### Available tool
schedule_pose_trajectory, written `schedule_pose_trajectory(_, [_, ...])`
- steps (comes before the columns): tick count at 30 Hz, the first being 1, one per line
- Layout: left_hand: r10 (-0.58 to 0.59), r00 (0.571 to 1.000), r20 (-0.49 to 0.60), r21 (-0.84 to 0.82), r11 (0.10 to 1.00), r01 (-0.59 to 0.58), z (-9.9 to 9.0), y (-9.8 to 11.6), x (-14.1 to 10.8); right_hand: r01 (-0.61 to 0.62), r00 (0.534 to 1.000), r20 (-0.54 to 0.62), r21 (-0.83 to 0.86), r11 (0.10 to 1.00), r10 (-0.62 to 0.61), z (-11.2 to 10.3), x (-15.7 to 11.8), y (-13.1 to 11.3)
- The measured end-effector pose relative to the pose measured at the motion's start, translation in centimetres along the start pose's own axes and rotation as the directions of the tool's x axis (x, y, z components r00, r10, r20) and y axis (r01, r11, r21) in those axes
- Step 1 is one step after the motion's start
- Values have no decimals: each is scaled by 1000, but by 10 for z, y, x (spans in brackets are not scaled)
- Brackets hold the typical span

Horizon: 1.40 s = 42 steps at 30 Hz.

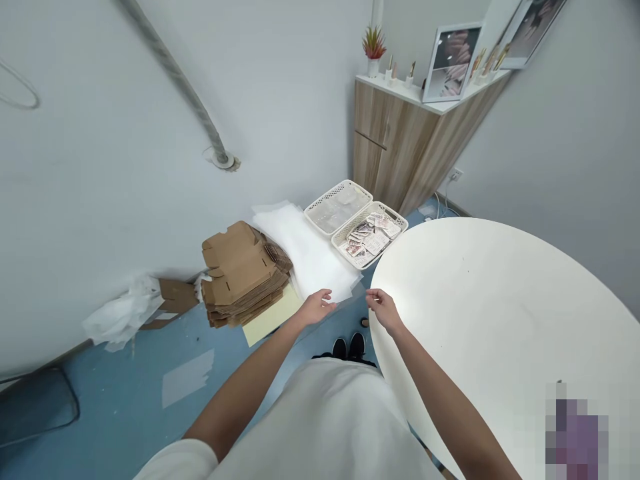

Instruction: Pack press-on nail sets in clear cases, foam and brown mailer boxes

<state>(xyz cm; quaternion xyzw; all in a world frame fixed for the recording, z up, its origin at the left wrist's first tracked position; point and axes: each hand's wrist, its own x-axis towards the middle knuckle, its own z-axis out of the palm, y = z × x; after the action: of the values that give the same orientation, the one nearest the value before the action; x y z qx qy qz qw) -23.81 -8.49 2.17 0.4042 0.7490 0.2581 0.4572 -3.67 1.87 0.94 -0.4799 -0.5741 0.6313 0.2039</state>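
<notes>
My left hand (316, 307) is in front of the stack of white packing sheets (313, 257), its fingers loosely bent and apart with nothing in them. Level with it, my right hand (384, 311) hovers by the left rim of the round white table (480, 313), fingers slightly curled and holding nothing. Past both hands stand two white plastic baskets. The nearer basket (340, 248) holds several small printed cards (373, 233); the farther basket (313, 212) has clear plastic pieces in it. Left of the sheets lies a pile of flat brown cardboard boxes (240, 267).
A wood-grain cabinet (390, 133) in the corner bears a framed picture (453, 63), a potted plant (373, 50) and small bottles. On the blue floor (130, 387) are a white plastic bag (125, 313) and a brown carton (175, 300). A blurred purple patch (577, 437) is at lower right.
</notes>
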Motion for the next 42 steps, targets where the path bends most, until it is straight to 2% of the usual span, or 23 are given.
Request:
schedule_pose_trajectory(4, [42, 999, 9, 15, 999, -42, 7, 14, 22, -16, 1000, -6, -20, 1000, 16, -10, 18, -7])
schedule_pose_trajectory(7, [51, 998, -27, 29, 998, -50, 8, 27, 43, -50, 998, 26, -71, 996, 52, -14, 33, -15])
schedule_pose_trajectory(12, [117, 990, -74, 75, 991, -111, -7, 45, 95, -53, 981, 176, -177, 983, 84, 4, 84, -28])
schedule_pose_trajectory(16, [171, 984, -51, 153, 975, -161, -20, 54, 152, -63, 994, 70, -213, 975, 79, 20, 133, -33])
schedule_pose_trajectory(20, [239, 971, 22, 186, 953, -239, -23, 64, 201, -69, 998, -14, -233, 970, 68, 19, 176, -38])
schedule_pose_trajectory(22, [278, 960, 42, 174, 944, -281, -21, 69, 219, -77, 996, -69, -197, 977, 64, 15, 194, -41])
schedule_pose_trajectory(25, [320, 945, 71, 123, 937, -327, -15, 76, 239, -131, 987, -104, -70, 989, 123, 9, 219, -45])
schedule_pose_trajectory(29, [257, 957, 136, 9, 965, -261, -7, 78, 257, -228, 967, -94, 84, 970, 235, 10, 245, -44])
schedule_pose_trajectory(31, [244, 959, 144, -53, 970, -239, -4, 74, 262, -272, 954, -91, 124, 954, 284, 12, 252, -42])
schedule_pose_trajectory(34, [233, 969, 83, -117, 968, -223, -4, 69, 264, -289, 938, -146, 173, 942, 315, 12, 251, -39])
schedule_pose_trajectory(39, [192, 980, -50, -200, 959, -199, -2, 65, 257, -252, 923, -229, 244, 937, 308, 3, 224, -42])
schedule_pose_trajectory(42, [176, 982, -62, -318, 930, -187, 4, 62, 251, -203, 934, -230, 292, 935, 275, -3, 203, -44])
